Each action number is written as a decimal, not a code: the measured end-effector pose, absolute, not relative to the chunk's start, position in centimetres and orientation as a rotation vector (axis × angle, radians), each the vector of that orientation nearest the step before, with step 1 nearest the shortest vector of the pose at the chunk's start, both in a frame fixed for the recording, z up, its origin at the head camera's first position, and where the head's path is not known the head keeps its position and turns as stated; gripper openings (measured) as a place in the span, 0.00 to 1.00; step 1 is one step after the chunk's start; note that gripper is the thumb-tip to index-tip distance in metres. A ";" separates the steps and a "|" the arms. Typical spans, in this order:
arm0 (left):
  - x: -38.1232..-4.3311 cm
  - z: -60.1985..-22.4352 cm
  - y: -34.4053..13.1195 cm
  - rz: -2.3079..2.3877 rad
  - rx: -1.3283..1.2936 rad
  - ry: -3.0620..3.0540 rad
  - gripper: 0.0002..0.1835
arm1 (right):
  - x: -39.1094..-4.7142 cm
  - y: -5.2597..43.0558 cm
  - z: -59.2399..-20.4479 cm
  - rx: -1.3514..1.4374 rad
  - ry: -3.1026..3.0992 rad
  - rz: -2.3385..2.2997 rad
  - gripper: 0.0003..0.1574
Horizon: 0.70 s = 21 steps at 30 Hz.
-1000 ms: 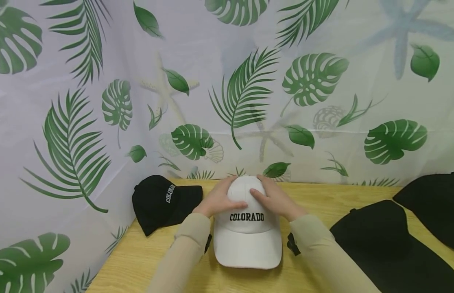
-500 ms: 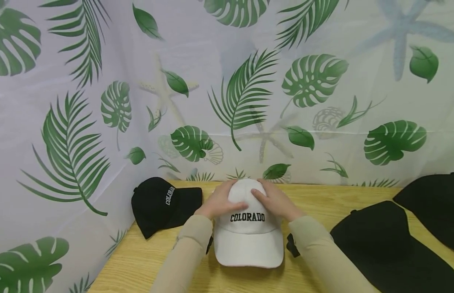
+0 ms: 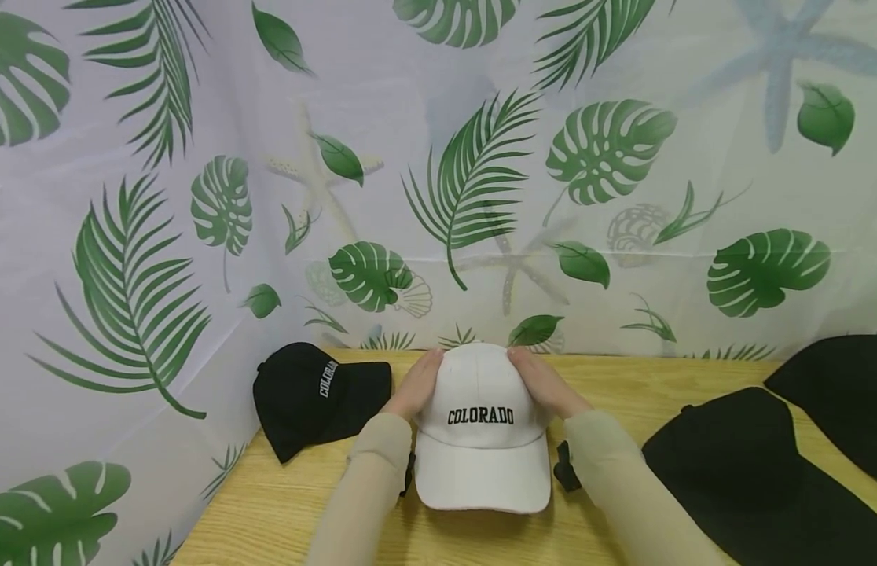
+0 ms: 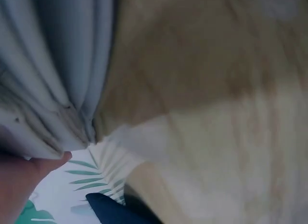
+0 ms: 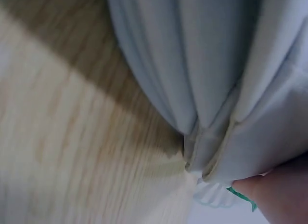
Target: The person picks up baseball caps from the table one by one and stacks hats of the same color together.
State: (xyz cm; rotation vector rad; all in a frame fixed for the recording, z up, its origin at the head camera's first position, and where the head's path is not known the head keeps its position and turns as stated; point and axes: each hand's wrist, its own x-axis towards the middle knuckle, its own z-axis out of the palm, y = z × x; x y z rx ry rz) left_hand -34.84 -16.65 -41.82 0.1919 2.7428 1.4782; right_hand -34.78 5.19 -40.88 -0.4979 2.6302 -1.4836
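Note:
A white baseball cap with COLORADO in black letters sits mid-table, its brim towards me. Both wrist views show several pale brims layered closely together, like nested caps. My left hand rests along the left side of the crown, fingers pointing away towards its top. On the opposite side my right hand lies against the crown in the same way. Both thumbs are hidden from the head view. In the right wrist view, a fingertip touches the lower edge of the layered caps.
At the left back stands a black COLORADO cap, brim pointing right. Two larger black caps lie at the right, one nearer and one partly out of frame. A leaf-printed cloth hangs behind the wooden table.
Both thumbs have left the front of the white cap, and the hands have drawn apart to its sides. The caps around it stay in place.

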 end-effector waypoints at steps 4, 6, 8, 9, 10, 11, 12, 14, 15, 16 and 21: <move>-34.9 -42.6 -16.5 1.483 0.167 2.746 0.32 | -34.6 5.2 -41.3 -0.506 2.648 -1.464 0.38; -34.9 -42.8 -16.3 1.472 0.166 2.739 0.33 | -34.6 5.3 -41.6 -0.486 2.663 -1.445 0.37; -34.8 -42.7 -16.2 1.467 0.170 2.735 0.34 | -34.6 5.4 -41.7 -0.475 2.685 -1.424 0.37; -34.8 -42.6 -16.2 1.467 0.168 2.730 0.35 | -34.7 5.4 -41.7 -0.471 2.696 -1.411 0.37; -34.8 -42.6 -16.2 1.462 0.169 2.727 0.36 | -34.7 5.4 -41.8 -0.472 2.697 -1.408 0.37; -34.8 -42.5 -16.2 1.452 0.171 2.730 0.36 | -34.8 5.4 -41.8 -0.475 2.694 -1.408 0.38; -34.8 -42.4 -16.3 1.445 0.179 2.734 0.36 | -34.9 5.4 -41.8 -0.480 2.687 -1.409 0.39; -34.7 -42.2 -16.4 1.426 0.204 2.742 0.35 | -34.9 5.4 -41.8 -0.481 2.689 -1.396 0.40; -34.6 -42.0 -16.4 1.404 0.215 2.748 0.35 | -34.9 5.4 -41.7 -0.479 2.691 -1.397 0.40; -34.5 -41.7 -16.5 1.392 0.229 2.752 0.34 | -34.8 5.4 -41.6 -0.476 2.701 -1.396 0.40; -33.3 -40.4 -16.9 1.320 0.209 2.752 0.35 | -33.2 5.5 -40.4 -0.397 2.716 -1.423 0.42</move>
